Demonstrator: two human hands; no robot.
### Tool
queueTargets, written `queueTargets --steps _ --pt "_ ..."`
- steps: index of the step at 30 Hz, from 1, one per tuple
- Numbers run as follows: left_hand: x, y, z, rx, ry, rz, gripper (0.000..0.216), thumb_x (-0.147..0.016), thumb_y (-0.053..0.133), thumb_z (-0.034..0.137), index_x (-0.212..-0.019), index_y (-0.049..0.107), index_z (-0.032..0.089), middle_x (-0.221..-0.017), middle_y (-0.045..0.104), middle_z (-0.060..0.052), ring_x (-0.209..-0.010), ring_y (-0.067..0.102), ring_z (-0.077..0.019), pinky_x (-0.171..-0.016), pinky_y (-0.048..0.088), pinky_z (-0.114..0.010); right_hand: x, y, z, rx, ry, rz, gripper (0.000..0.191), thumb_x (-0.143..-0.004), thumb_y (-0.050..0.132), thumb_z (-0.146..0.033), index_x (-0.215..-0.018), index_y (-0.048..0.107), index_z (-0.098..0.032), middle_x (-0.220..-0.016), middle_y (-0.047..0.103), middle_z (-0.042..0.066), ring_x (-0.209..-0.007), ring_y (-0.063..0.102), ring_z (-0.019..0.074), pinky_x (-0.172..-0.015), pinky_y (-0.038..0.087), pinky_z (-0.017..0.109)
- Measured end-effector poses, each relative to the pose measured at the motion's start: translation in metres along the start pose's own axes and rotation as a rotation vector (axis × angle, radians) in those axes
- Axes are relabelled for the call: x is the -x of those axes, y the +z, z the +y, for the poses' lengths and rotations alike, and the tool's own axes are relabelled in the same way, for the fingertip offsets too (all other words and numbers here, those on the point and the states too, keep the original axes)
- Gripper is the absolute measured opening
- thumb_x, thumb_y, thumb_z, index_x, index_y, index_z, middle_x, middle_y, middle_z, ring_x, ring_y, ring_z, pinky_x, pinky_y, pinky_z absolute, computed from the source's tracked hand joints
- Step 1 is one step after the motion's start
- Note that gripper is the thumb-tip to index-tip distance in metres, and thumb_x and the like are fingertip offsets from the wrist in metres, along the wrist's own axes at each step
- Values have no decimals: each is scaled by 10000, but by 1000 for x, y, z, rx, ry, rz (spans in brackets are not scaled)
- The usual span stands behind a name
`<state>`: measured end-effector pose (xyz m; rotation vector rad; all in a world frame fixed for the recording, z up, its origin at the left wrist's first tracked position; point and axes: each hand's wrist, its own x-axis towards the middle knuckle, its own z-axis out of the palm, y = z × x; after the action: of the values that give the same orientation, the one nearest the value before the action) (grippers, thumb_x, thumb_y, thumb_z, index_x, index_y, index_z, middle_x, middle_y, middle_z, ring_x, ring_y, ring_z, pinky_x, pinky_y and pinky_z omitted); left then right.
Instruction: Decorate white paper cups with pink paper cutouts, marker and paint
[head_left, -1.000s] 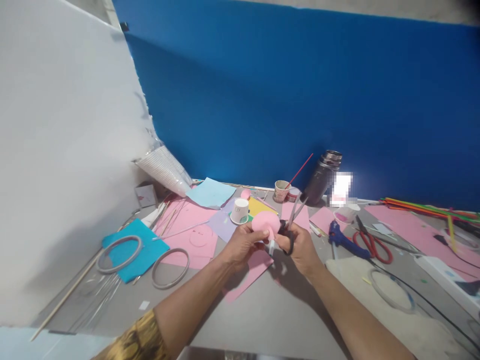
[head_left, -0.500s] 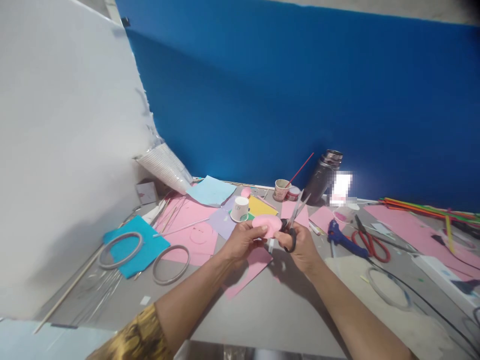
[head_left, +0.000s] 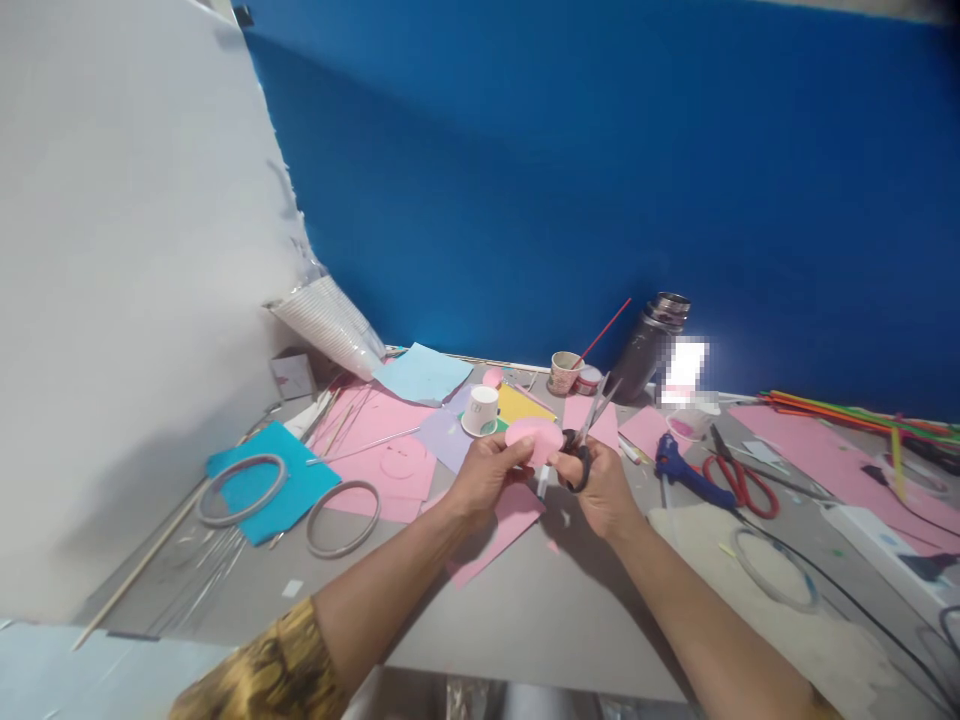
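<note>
My left hand (head_left: pixel 486 473) pinches a round pink paper piece (head_left: pixel 534 439) just above the grey table (head_left: pixel 525 610). Right beside it, my right hand (head_left: pixel 596 487) grips black-handled scissors (head_left: pixel 586 432), whose blades are parted and point up and away. A small white stick-like thing (head_left: pixel 542 482) hangs between the two hands; I cannot tell which hand holds it. A pink paper sheet (head_left: pixel 501 525) lies on the table under the hands.
Two metal rings (head_left: pixel 343 517) lie at the left near a cyan sheet (head_left: pixel 271 493). Paper cups (head_left: pixel 481 410), a dark flask (head_left: pixel 646 345), a blue glue gun (head_left: pixel 682 472) and red scissors (head_left: pixel 739 482) stand behind. Coloured sticks (head_left: pixel 862 415) lie far right. A white board (head_left: pixel 127 300) leans at left.
The pink round piece has tilted flatter and shifted slightly in my left hand. Both hands stayed together; the view rose a little.
</note>
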<state>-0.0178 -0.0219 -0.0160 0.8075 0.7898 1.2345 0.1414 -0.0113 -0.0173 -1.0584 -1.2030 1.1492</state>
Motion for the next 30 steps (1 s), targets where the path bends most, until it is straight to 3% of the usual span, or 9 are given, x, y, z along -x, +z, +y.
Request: queueTargets --steps 3,5,9,17,24,30 --pt "2 2 -3 12 -6 -75 432 -622 913 427 -887 745 130 -761 671 -35 -639 569 -115 -651 446 -271 -2 0 1 -75 -5 23 246 -640 808 -336 -734 645 -177 -588 552 -40 -533 441 103 -526 398 253" --pt "3 3 -5 -14 0 -87 363 -605 924 367 -788 719 130 -686 652 -22 -610 564 -112 -634 431 -263 -3 0 0 -117 -21 33 261 -643 816 -348 -731 639 -178 -591 551 -43 -523 423 97 -508 378 249" --pt "3 5 -5 -5 -5 -20 371 -590 924 378 -612 644 136 -571 591 5 -545 532 -98 -593 410 -250 -1 4 -1 -83 -81 63 237 -642 820 -316 -674 627 -182 -570 535 -48 -528 412 95 -515 377 253" --pt "0 6 -5 100 -23 57 419 -515 966 405 -656 695 119 -628 623 2 -542 541 -73 -586 429 -224 5 10 6 5 -74 114 208 -637 817 -304 -749 691 -183 -665 654 1 -577 512 136 -539 447 281" --pt "-4 -3 -2 17 -43 5 411 -547 960 380 -600 640 127 -588 582 18 -530 534 -68 -555 406 -206 -7 -2 7 -202 16 27 321 -664 807 -392 -648 548 -202 -494 440 -83 -469 348 83 -455 294 235" --pt "-2 0 0 96 -57 20 425 -565 952 391 -625 614 139 -582 558 32 -527 496 -59 -565 420 -203 -2 3 1 -142 -5 54 321 -640 845 -374 -678 579 -198 -555 507 -60 -517 413 101 -510 365 256"
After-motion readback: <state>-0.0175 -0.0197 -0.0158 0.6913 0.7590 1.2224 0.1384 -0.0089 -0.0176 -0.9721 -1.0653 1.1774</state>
